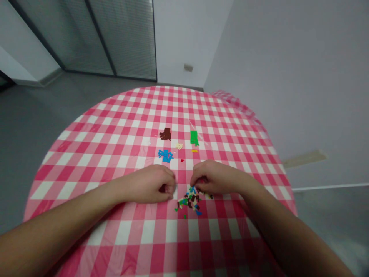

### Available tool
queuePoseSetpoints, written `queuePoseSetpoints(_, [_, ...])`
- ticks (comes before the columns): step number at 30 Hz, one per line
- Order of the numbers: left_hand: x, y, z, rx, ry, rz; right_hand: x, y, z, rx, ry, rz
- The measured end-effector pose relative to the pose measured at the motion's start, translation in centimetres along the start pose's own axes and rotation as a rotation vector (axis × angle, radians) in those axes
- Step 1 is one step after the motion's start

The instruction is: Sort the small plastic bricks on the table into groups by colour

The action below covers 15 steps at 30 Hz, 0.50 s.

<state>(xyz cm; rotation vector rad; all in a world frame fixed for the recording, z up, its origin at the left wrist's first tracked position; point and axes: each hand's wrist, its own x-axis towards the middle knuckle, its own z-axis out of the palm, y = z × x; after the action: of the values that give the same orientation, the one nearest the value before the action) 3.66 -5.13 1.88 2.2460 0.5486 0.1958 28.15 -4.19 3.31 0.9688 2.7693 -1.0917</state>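
A mixed pile of small building bricks (190, 201) in green, brown, blue and cream lies on the table in front of me. My right hand (215, 177) is over the pile's far right edge, fingers pinched together and pointing down among the bricks. Whatever is between those fingertips is too small to make out. To the left of the pile my left hand (155, 184) rests with fingers curled towards the thumb; its grip is hidden. Beyond my hands lie blue bricks (165, 156), brown bricks (165, 134), green bricks (194, 137) and cream pieces (179, 146), grouped by colour.
A red-and-white checked cloth (123, 231) covers the round table. Yellow pieces (195, 151), a small red piece (182, 160) and whitish pieces (149, 142) lie near the colour groups. Walls and a glass partition (123, 38) stand behind the table.
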Motion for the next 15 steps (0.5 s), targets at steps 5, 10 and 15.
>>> queuePoseSetpoints(5, [-0.1, 0.1, -0.1, 0.004, -0.005, -0.002, 0.0, -0.1, 0.1, -0.008, 0.003, -0.011])
queuePoseSetpoints(10, [0.1, 0.2, 0.3, -0.054, 0.09, -0.038, 0.3, 0.3, 0.2, -0.015, 0.177, -0.049])
queuePoseSetpoints(15, [0.7, -0.2, 1.2, -0.093, 0.586, -0.138, 1.2, 0.4, 1.0, 0.028, 0.663, 0.014])
